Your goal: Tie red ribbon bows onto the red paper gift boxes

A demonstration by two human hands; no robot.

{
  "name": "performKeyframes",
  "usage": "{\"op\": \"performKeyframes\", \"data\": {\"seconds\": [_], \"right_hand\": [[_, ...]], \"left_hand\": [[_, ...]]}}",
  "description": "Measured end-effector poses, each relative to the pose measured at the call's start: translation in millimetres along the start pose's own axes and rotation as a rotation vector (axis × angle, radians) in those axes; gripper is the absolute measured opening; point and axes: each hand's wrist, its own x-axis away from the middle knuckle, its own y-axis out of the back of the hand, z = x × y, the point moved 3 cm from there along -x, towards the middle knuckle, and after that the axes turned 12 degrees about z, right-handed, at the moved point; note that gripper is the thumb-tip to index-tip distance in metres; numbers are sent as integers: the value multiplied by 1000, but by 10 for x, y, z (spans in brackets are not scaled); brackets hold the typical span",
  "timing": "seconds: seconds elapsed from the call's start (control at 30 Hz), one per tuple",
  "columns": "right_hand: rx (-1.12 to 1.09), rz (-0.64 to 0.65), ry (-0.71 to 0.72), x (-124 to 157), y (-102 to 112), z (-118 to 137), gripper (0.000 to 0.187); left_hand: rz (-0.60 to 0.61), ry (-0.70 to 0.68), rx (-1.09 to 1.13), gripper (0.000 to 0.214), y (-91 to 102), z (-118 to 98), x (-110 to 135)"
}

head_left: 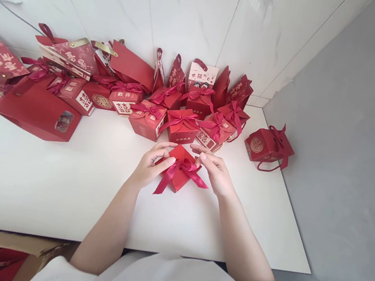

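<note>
1. Near the middle of the white table (62,188), just short of a row of ribboned boxes (181,132): a small red box (178,178), topped with a crimson bow (187,165).
2. On its left, the left hand (151,164), fingers loosely curved along the far left edge, thumb beside the bow.
3. On its right, the right hand (216,172), fingers bent, thumb and forefinger narrowly spaced by the bow.
4. Firm hold or light touch: impossible to tell, with fingertips partly hidden.
5. Farther right, beside the table edge: a lone gift box (263,144).
</note>
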Motion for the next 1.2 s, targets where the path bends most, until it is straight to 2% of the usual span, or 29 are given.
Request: {"op": "performKeyframes", "data": {"seconds": [0.1,0.23,0.43,0.5,0.67,0.73,0.8,0.87,0.9,0.97,1.03,1.07,1.13,1.2], "right_hand": [[9,-38,19,8,22,-19,30],[22,-22,64,12,18,3,30],[61,140,9,8,-80,39,31],[41,156,13,6,-105,44,33],[58,57,12,-17,-109,3,39],[107,-14,11,-17,-111,-13,33],[264,-137,71,14,-112,21,25],[545,-227,228,79,-154,118,26],[708,-204,331,116,-210,174,27],[1009,-6,502,183,-378,241,26],[1230,232,569,231,-552,235,25],[1317,295,568,243,-621,218,24],[1444,298,546,243,-719,181,19],[1510,233,540,232,-776,144,19]], "left_hand": [[-39,-1,-42,35,-17,-8,-1],[-84,2,-60,37,-30,-18,3],[-76,-21,-44,40,-16,-24,0],[-77,-24,-23,40,-2,-18,-2],[-97,1,-34,37,-23,-26,-4],[-115,17,-66,34,-52,-37,-3],[-140,36,-80,35,-77,-38,-3],[-153,47,-79,38,-89,-30,-5],[-154,52,-74,38,-90,-23,-7],[-151,67,-60,37,-81,-5,-8],[-149,85,-35,36,-63,10,-6],[-150,92,-27,38,-52,16,-4],[-146,99,-25,41,-31,23,-2],[-152,94,-43,40,-10,29,-2]]}}
